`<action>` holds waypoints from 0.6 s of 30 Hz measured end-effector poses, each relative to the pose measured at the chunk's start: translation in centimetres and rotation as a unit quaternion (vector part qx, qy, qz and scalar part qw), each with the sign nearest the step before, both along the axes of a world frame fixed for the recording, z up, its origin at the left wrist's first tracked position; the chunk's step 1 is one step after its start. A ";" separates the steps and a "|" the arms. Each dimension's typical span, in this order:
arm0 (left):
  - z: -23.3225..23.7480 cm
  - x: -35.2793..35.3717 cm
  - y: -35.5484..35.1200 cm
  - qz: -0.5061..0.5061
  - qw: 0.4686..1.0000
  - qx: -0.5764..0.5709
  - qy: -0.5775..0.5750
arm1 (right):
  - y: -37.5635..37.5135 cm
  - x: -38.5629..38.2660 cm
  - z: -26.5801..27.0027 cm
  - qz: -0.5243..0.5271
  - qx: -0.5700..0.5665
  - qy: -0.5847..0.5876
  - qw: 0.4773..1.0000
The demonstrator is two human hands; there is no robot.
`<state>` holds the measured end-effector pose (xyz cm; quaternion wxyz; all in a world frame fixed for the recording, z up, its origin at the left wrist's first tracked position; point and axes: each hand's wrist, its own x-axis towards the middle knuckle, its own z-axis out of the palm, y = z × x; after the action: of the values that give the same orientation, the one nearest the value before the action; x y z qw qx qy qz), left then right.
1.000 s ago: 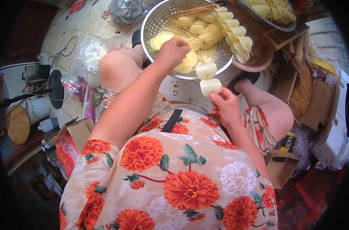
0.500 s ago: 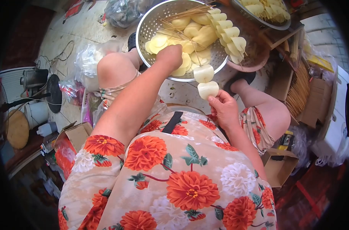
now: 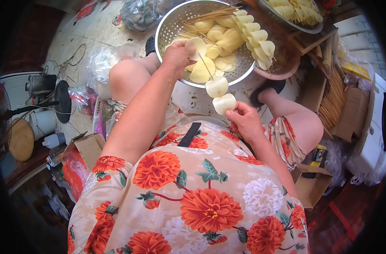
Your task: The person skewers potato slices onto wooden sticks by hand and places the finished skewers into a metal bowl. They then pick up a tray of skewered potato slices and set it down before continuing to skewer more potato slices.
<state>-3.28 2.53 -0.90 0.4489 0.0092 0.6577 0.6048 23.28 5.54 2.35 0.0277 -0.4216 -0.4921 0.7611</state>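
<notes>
My left hand [image 3: 177,57] pinches a thin round potato slice [image 3: 196,48] over the near left part of a perforated metal colander [image 3: 165,29]. Close to that slice is the upper end of a bamboo skewer [image 3: 207,65]. Two threaded slices [image 3: 217,86] sit on the skewer's lower part. My right hand [image 3: 245,120] grips the skewer's lower end, thumb and fingers closed right beside the lowest slice. Inside the colander lie loose slices [image 3: 201,72], whole peeled potatoes [image 3: 229,42] and a bundle of bare skewers [image 3: 205,16]. A filled skewer of fanned slices [image 3: 254,38] leans over its right rim.
Behind on the right, another metal colander [image 3: 313,28] holds more filled skewers. A brownish basin [image 3: 286,74] stands under it. Bundled sticks [image 3: 328,101] fill a box at right. An open cardboard box [image 3: 91,146] and a black fan [image 3: 62,101] are at left.
My left hand has lifted a potato slice out of the colander and brought it up to the skewer's upper end. The skewer in my right hand has shifted slightly left and down.
</notes>
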 end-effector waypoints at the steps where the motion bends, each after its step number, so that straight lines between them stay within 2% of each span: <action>1: 0.0 0.0 0.0 0.000 1.000 0.000 -0.001 | 0.0 0.0 0.0 -0.002 -0.003 -0.002 1.000; 10: 0.4 0.1 0.0 0.028 0.999 0.041 0.009 | 0.2 0.4 -0.3 0.000 -0.025 -0.012 1.000; 15: 0.2 -0.2 0.1 -0.062 0.996 0.029 0.051 | 0.4 0.5 0.2 -0.009 -0.042 -0.019 0.999; 18: 0.6 0.6 -0.1 -0.078 0.997 0.019 0.011 | 0.5 0.5 0.0 -0.010 -0.038 -0.025 0.999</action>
<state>-2.67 2.43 -0.28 0.4876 0.0754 0.6481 0.5801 23.75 6.04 2.33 0.0068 -0.4460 -0.4596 0.7680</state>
